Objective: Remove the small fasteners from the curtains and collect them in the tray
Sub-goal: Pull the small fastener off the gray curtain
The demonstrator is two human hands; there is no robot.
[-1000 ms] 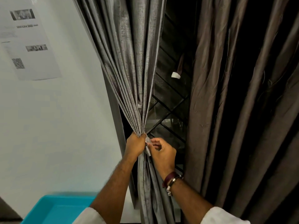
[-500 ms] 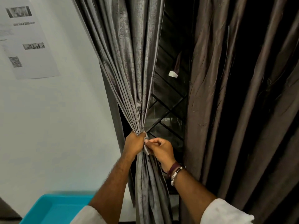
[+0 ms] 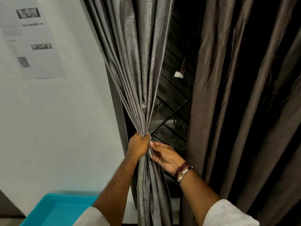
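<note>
Currently, your left hand (image 3: 139, 145) is gripping the bunched grey curtain (image 3: 138, 62) in a closed fist at centre. Your right hand (image 3: 166, 156), at its 3 o'clock, is pinching the small pale fastener (image 3: 150, 151) between fingertips. Turquoise tray (image 3: 48, 209) is sitting at 7 o'clock, well apart.

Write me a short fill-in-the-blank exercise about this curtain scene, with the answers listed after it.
1. The left hand clutches the gathered ____ curtain.
2. The tray at lower left is coloured ____.
3. Bracelets sit on the ____ wrist.
4. The printed sheet hangs on the ____.

Answers: grey; turquoise; right; wall
</note>
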